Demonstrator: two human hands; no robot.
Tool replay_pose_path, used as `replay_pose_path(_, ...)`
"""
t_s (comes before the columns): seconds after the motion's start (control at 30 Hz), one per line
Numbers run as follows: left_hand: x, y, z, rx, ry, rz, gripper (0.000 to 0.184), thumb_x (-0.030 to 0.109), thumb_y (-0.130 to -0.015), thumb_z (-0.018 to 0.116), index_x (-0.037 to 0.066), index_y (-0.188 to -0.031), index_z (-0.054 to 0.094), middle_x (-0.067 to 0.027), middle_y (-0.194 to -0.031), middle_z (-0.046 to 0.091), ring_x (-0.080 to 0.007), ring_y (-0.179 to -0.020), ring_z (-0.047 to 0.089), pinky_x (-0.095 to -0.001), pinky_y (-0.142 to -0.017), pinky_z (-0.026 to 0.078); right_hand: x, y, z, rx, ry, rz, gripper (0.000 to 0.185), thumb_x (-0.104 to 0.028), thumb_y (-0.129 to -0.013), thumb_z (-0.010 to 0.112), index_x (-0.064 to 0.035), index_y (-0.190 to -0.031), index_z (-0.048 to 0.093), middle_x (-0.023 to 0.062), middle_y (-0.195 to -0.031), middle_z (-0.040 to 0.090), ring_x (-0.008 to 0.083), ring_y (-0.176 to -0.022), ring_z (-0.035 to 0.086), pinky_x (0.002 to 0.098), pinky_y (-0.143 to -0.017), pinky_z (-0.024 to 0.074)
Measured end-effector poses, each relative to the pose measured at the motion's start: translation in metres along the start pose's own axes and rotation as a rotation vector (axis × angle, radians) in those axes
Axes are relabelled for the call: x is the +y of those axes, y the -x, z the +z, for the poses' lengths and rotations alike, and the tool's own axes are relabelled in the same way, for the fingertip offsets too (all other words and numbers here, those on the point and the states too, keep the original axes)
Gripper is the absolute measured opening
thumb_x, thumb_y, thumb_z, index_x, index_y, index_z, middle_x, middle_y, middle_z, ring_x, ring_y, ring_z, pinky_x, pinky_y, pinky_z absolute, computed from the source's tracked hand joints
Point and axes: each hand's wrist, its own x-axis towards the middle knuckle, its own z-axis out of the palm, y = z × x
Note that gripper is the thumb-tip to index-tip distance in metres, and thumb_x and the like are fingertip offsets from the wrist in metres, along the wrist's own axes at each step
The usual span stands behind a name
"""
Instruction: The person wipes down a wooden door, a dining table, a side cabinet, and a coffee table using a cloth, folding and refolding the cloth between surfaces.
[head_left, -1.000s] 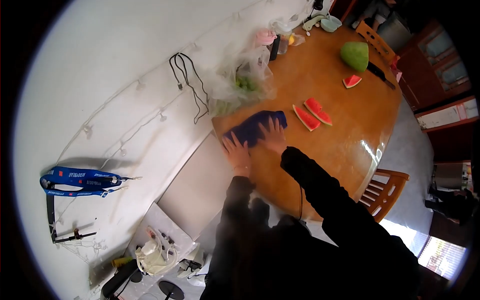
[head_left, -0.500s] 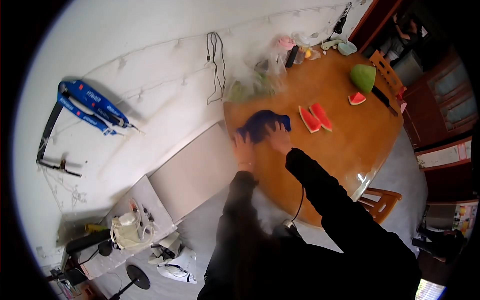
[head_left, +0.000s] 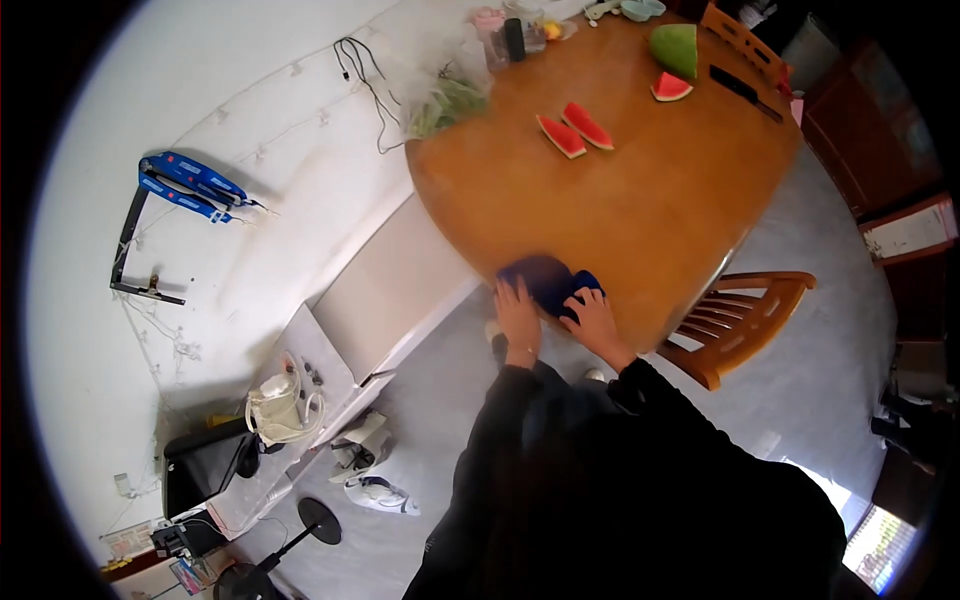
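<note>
A dark blue cloth (head_left: 542,277) lies bunched at the near edge of the wooden table, partly under both hands. My left hand (head_left: 517,318) is on its left side, fingertips pressed onto the fabric. At the right end of the cloth, my right hand (head_left: 597,322) grips it with bent fingers. Farther up the table are two red watermelon slices (head_left: 574,131) side by side. Another watermelon wedge (head_left: 671,88) sits near a large green-rinded piece (head_left: 674,49). Beside them lies a knife with a dark blade (head_left: 738,84).
The round-edged wooden table (head_left: 640,210) has a wooden chair (head_left: 745,325) at its right side. Plastic bags with greens (head_left: 447,105) stand at the far left edge. A low white cabinet (head_left: 395,285) runs along the wall on the left.
Both hands have drawn the blue cloth across the table toward my body, to its near edge. The view has shifted, so the watermelon pieces now appear higher.
</note>
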Motion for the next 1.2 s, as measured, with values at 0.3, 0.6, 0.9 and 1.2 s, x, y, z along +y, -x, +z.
replay_pose_path(0.3,0.031,0.046,0.001,0.032,0.146,-0.064,0.047,0.012,-0.088,0.058,0.003,-0.133,0.047,-0.0274,-0.14,0.04,-0.0405,-0.132,0.038,-0.0429,-0.106,0.035,0.024,0.031,-0.022,-0.172,-0.091,-0.021,0.028,-0.029,-0.077,0.072,-0.0123,-0.098,0.066,0.0071,-0.109,0.052,0.0294,-0.109,0.046,0.0416,-0.092,0.0381)
replay_pose_path(0.6,-0.003,0.021,-0.015,-0.043,0.184,-0.111,0.047,0.011,-0.088,0.059,-0.002,-0.131,0.046,-0.0262,-0.143,0.037,-0.0388,-0.132,0.037,-0.0407,-0.107,0.035,-0.004,-0.025,0.008,-0.146,-0.101,0.074,0.031,-0.021,-0.069,0.078,-0.0139,-0.097,0.066,0.009,-0.102,0.051,0.0311,-0.103,0.046,0.042,-0.089,0.0391)
replay_pose_path(0.9,-0.129,-0.147,-0.019,0.036,0.222,-0.199,0.047,0.008,-0.093,0.049,-0.003,-0.137,0.039,-0.029,-0.145,0.031,-0.0415,-0.134,0.032,-0.0449,-0.11,0.03,-0.064,-0.237,0.084,-0.002,-0.128,-0.021,0.029,-0.021,-0.07,0.075,-0.0169,-0.098,0.066,0.0107,-0.105,0.053,0.0325,-0.103,0.048,0.0447,-0.086,0.0399)
replay_pose_path(1.2,-0.176,-0.276,0.014,-0.103,0.087,0.051,0.051,0.019,-0.094,0.049,0.004,-0.142,0.035,-0.0271,-0.144,0.035,-0.0405,-0.135,0.032,-0.047,-0.109,0.029,-0.066,-0.34,0.12,-0.017,-0.113,0.053,0.03,-0.032,-0.066,0.077,-0.0184,-0.089,0.065,0.0134,-0.097,0.058,0.0348,-0.096,0.053,0.0445,-0.079,0.042)
